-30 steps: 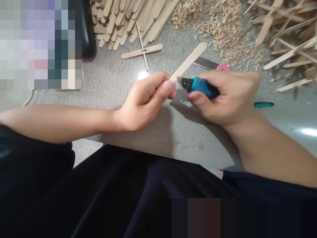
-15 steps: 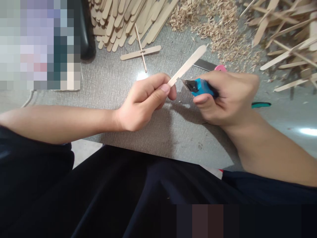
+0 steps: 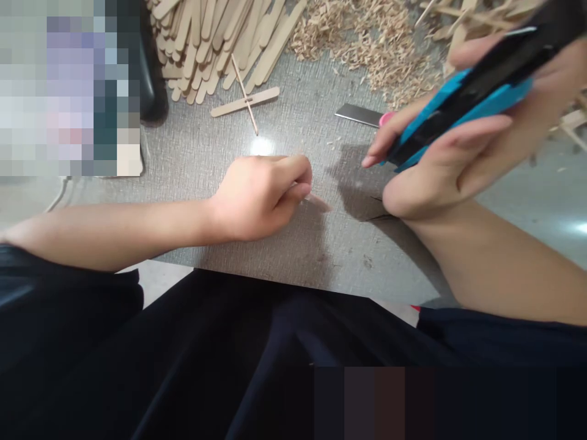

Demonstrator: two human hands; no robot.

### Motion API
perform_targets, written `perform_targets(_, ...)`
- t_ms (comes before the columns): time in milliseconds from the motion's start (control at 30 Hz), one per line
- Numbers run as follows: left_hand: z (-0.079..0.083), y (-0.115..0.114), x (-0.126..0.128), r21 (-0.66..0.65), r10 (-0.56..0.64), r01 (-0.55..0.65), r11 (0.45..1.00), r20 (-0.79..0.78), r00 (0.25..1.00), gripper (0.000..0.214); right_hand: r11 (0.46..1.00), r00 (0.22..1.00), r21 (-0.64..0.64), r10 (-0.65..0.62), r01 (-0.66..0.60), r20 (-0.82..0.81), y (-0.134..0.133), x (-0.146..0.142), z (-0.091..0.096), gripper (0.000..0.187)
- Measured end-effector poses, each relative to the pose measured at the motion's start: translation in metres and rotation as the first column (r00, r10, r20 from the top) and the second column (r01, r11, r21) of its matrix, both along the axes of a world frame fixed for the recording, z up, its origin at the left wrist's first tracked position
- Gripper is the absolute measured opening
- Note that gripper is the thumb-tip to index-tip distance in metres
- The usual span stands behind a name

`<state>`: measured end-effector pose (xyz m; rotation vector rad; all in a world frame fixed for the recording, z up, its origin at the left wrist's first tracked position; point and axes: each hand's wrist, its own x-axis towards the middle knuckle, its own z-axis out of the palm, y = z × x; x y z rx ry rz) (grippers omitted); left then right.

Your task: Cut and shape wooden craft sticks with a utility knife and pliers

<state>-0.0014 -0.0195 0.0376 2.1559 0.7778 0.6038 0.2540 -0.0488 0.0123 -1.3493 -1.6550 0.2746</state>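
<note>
My left hand (image 3: 263, 198) is closed around a wooden craft stick (image 3: 320, 201); only its tip shows past the fingers, pointing right and slightly down. Lifted nearer the camera, my right hand (image 3: 463, 134) grips a blue and black utility knife (image 3: 458, 110) along its handle. The knife's blade does not show. Beyond my left hand, two craft sticks form a cross (image 3: 246, 99) on the grey table (image 3: 284, 256). A flat metal blade with a pink end (image 3: 360, 115) lies just left of my right fingers.
Many craft sticks (image 3: 202, 49) are piled at the back left beside a black object (image 3: 153, 67). Wood shavings (image 3: 367, 43) cover the back middle. More crossed sticks (image 3: 458, 24) lie at the back right, partly behind my right hand.
My right hand has raised the knife up and right, away from the stick. My left hand has turned over, so the stick now points down and right, mostly covered.
</note>
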Motion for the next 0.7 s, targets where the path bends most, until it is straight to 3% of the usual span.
perform_targets(100,0.001,0.004,-0.001,0.184,-0.044,0.082,0.979,-0.204,0.978,0.019,1.000,0.994,0.020,-0.008,0.010,-0.105,0.004,-0.007,0.006,0.061)
perform_targets(233,0.002,0.009,0.002,0.309,0.059,0.061,0.949,-0.365,0.929,0.021,0.997,0.968,0.026,0.072,-0.068,-0.240,0.009,-0.011,0.006,0.053)
perform_targets(333,0.012,0.005,0.002,0.400,0.141,0.040,0.916,-0.414,0.899,0.025,0.989,0.940,0.077,0.144,-0.126,-0.310,0.017,-0.013,-0.003,0.049)
perform_targets(400,0.024,-0.007,-0.001,0.518,0.150,0.098,0.850,-0.416,0.897,0.030,0.982,0.932,0.120,0.177,-0.146,-0.316,0.023,-0.015,-0.010,0.048)
perform_targets(467,0.037,-0.025,-0.008,0.655,0.085,0.220,0.723,-0.400,0.913,0.035,0.977,0.942,0.170,0.176,-0.131,-0.287,0.028,-0.015,-0.014,0.048)
perform_targets(500,0.042,-0.036,-0.011,0.648,0.057,0.291,0.704,-0.460,0.886,0.036,0.977,0.952,0.180,0.163,-0.118,-0.260,0.030,-0.014,-0.015,0.048)
perform_targets(533,0.045,-0.045,-0.015,0.615,0.038,0.358,0.702,-0.535,0.844,0.043,0.979,0.963,0.161,0.156,-0.122,-0.219,0.030,-0.013,-0.013,0.049)
perform_targets(600,0.045,-0.060,-0.021,0.557,0.028,0.428,0.712,-0.631,0.775,0.078,0.987,0.975,0.096,0.147,-0.132,-0.168,0.027,-0.011,-0.007,0.058)
perform_targets(700,0.032,-0.065,-0.027,0.469,0.005,0.419,0.778,-0.671,0.741,0.130,0.980,0.966,-0.050,0.183,-0.195,-0.183,0.017,-0.006,0.007,0.052)
